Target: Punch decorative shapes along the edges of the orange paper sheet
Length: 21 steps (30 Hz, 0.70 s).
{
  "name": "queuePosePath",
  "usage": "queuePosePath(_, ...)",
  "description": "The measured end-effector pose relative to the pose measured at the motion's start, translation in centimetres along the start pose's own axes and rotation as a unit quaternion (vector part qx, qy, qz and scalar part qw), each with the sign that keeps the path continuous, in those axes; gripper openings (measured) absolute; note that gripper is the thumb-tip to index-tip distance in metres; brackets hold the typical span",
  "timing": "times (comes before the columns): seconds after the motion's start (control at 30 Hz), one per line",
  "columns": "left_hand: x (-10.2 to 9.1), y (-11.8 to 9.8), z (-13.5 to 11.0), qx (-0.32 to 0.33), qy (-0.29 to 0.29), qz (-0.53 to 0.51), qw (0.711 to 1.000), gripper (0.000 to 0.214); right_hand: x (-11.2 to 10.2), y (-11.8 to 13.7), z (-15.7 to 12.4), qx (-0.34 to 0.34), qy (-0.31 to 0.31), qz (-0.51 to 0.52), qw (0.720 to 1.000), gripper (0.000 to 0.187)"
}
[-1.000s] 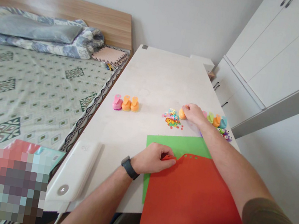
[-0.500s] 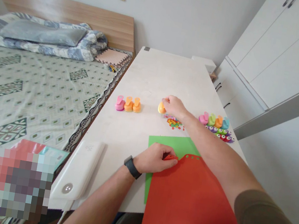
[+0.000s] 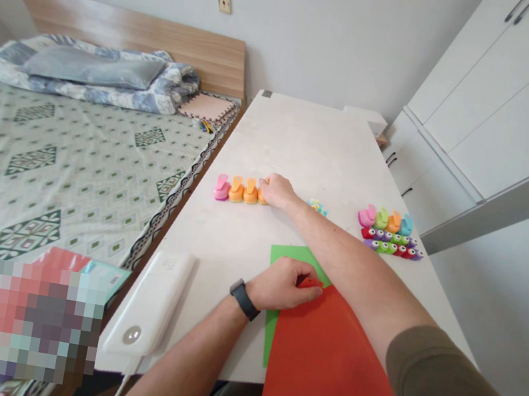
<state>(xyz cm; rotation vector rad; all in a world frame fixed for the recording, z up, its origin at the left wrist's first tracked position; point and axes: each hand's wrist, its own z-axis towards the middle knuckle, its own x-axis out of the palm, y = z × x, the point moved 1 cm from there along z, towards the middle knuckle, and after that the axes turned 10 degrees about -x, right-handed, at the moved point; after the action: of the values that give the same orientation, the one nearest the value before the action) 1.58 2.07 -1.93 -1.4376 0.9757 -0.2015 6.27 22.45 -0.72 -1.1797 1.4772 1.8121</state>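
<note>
The upper sheet (image 3: 329,371) is red, the lower sheet (image 3: 289,254) green, the bedspread (image 3: 98,160) diamond-patterned.

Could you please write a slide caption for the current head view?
Left hand holding a red sheet over a green sheet; right hand on an orange punch beside three other punches.

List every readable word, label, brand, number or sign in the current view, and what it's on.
Nothing can be read for certain.
White device: faint grey marking near its far end, too blurred to read.
Plastic packet, partly pixelated: pale label, too small to read.
Red sheet: no writing visible.
</note>
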Motion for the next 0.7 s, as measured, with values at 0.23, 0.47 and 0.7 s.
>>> queuePosePath(0.23, 0.0, -0.2, -0.1, 0.01, -0.008, 0.001, 1.0, 0.024, -1.9, -0.9, -2.7, -0.021, -0.046, 0.014, 0.999, 0.043)
queuePosePath(0.47, -0.2, -0.4, 0.0, -0.011, -0.024, 0.02, 0.999, 0.027, -8.9, -5.6, -8.6, -0.069, -0.132, 0.048, 0.988, 0.042)
queuePosePath(0.7, -0.2, -0.6, 0.1, -0.031, -0.034, 0.023, 0.999, 0.027, -17.8, -19.1, -12.6, 0.096, -0.234, -0.047, 0.966, 0.045)
